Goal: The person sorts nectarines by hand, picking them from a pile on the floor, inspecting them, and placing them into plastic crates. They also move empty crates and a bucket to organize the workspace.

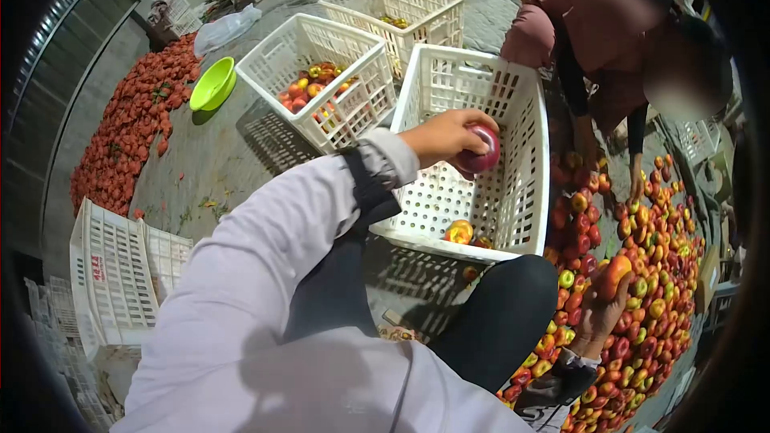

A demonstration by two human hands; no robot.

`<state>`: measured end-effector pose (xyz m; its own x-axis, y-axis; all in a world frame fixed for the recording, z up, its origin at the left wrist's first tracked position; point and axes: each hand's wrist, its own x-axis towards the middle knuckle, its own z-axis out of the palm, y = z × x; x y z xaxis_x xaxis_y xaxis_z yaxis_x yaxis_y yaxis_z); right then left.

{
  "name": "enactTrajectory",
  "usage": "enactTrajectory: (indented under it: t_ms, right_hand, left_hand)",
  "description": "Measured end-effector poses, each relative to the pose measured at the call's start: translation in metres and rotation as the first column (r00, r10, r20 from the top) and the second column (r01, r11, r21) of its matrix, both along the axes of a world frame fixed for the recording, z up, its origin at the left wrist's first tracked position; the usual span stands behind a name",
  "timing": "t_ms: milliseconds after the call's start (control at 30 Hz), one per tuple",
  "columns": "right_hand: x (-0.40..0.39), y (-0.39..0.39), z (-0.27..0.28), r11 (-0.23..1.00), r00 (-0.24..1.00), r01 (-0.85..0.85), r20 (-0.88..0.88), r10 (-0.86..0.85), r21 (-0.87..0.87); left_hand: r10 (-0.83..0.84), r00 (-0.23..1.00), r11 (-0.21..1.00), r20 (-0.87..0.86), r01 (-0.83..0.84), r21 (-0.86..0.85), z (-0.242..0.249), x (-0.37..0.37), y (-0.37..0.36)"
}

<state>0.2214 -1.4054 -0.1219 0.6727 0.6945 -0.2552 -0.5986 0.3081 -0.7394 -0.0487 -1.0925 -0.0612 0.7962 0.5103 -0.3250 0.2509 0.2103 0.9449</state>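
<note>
My left hand is closed round a glossy dark red pepper, held over the white plastic crate between my knees and the other person. In the bottom of that crate lies a yellow-orange pepper, with another partly hidden beside it. To the right, my right hand grips an orange-red pepper above a large pile of peppers. Red, yellow and green ones are mixed in the pile. Some of the fruit is too small to make out exactly.
A co-worker bends over the pile, with a hand among the peppers. A second crate holds several peppers, and a third crate stands behind. On the left are a tilted crate, a lime-green basin and a reddish heap.
</note>
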Motion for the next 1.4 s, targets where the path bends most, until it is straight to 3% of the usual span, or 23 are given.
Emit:
enactTrajectory:
  t_ms: [67, 100, 133, 200, 233, 333, 433, 500, 533, 600, 667, 733, 800, 900, 933, 1000, 1067, 1133, 1200, 1267, 1333, 1400]
  right_hand:
    - [-0.013, 0.025, 0.018, 0.965, 0.983, -0.159, -0.059, 0.175, 0.208]
    - [-0.035, 0.046, 0.044, 0.974, 0.984, -0.164, -0.046, 0.173, 0.155]
    - [-0.052, 0.062, 0.055, 0.905, 0.930, -0.266, -0.160, 0.332, 0.331]
    - [-0.076, 0.084, 0.066, 0.861, 0.842, -0.344, -0.284, 0.459, 0.375]
    - [-0.086, 0.089, 0.065, 0.873, 0.855, -0.394, -0.234, 0.463, 0.288]
    - [-0.115, 0.112, 0.057, 0.778, 0.751, -0.539, -0.235, 0.618, 0.322]
    - [-0.151, 0.127, 0.074, 0.843, 0.818, -0.521, -0.202, 0.538, 0.134]
    - [-0.161, 0.138, 0.071, 0.794, 0.815, -0.578, 0.079, 0.575, 0.185]
    - [-0.165, 0.143, 0.069, 0.847, 0.841, -0.521, 0.237, 0.487, 0.109]
    - [-0.172, 0.144, 0.066, 0.854, 0.852, -0.485, 0.322, 0.412, 0.188]
    - [-0.172, 0.142, 0.062, 0.870, 0.775, -0.480, 0.520, 0.358, 0.117]
    - [-0.172, 0.145, 0.046, 0.899, 0.650, -0.407, 0.742, 0.164, 0.159]
    - [-0.172, 0.139, 0.051, 0.950, 0.379, -0.308, 0.922, 0.081, 0.044]
    - [-0.168, 0.137, 0.046, 0.951, 0.141, -0.309, 0.990, 0.013, 0.032]
    - [-0.168, 0.136, 0.046, 0.951, 0.144, -0.307, 0.990, 0.014, 0.031]
    - [-0.171, 0.135, 0.047, 0.877, 0.658, -0.463, 0.712, 0.245, 0.127]
    - [-0.163, 0.136, 0.046, 0.865, 0.652, -0.492, 0.700, 0.291, 0.099]
    - [-0.159, 0.135, 0.049, 0.781, 0.627, -0.620, 0.647, 0.434, 0.077]
    - [-0.161, 0.136, 0.043, 0.811, 0.632, -0.584, 0.647, 0.427, 0.034]
    - [-0.161, 0.137, 0.041, 0.829, 0.532, -0.551, 0.726, 0.435, -0.094]
    - [-0.162, 0.138, 0.042, 0.844, 0.565, -0.531, 0.711, 0.418, -0.074]
    - [-0.161, 0.138, 0.041, 0.868, 0.513, -0.484, 0.770, 0.380, -0.106]
  left_hand:
    - [0.172, 0.958, 0.981, 0.230, -0.146, -0.128, 0.018, -0.030, -0.009]
    - [0.240, 0.935, 0.966, 0.263, -0.204, -0.158, 0.027, -0.046, -0.012]
    - [0.303, 0.908, 0.947, 0.289, -0.254, -0.194, 0.033, -0.063, -0.014]
    - [0.410, 0.869, 0.910, 0.278, -0.372, -0.180, 0.033, -0.091, -0.010]
    - [0.436, 0.844, 0.897, 0.312, -0.383, -0.219, 0.027, -0.106, -0.007]
    - [0.470, 0.812, 0.881, 0.347, -0.407, -0.242, 0.024, -0.123, -0.015]
    - [0.528, 0.771, 0.828, 0.356, -0.373, -0.419, 0.032, -0.122, -0.039]
    - [0.473, 0.808, 0.843, 0.351, -0.299, -0.446, 0.024, -0.115, -0.051]
    - [0.442, 0.835, 0.852, 0.328, -0.277, -0.445, 0.021, -0.110, -0.058]
    - [0.305, 0.922, 0.882, 0.239, -0.179, -0.436, 0.016, -0.101, -0.071]
    - [0.225, 0.956, 0.868, 0.186, -0.110, -0.484, 0.006, -0.090, -0.083]
    - [0.085, 0.973, 0.849, 0.215, 0.042, -0.527, 0.003, -0.080, -0.089]
    - [0.146, 0.957, 0.848, 0.249, 0.009, -0.530, 0.008, -0.071, -0.103]
    - [0.167, 0.937, 0.830, 0.308, 0.035, -0.557, 0.004, -0.062, -0.107]
    - [0.165, 0.938, 0.829, 0.305, 0.036, -0.558, 0.003, -0.061, -0.107]
    - [0.205, 0.924, 0.887, 0.323, -0.036, -0.460, 0.004, -0.058, -0.105]
    - [0.249, 0.900, 0.871, 0.357, -0.046, -0.489, 0.003, -0.058, -0.104]
    - [0.217, 0.915, 0.918, 0.339, -0.073, -0.390, -0.001, -0.059, -0.101]
    - [0.221, 0.919, 0.924, 0.326, -0.090, -0.372, -0.005, -0.058, -0.102]
    - [0.227, 0.921, 0.929, 0.316, -0.108, -0.354, -0.007, -0.058, -0.102]
    - [0.214, 0.931, 0.938, 0.295, -0.111, -0.329, -0.006, -0.060, -0.101]
    - [0.207, 0.938, 0.943, 0.277, -0.116, -0.313, -0.006, -0.061, -0.100]
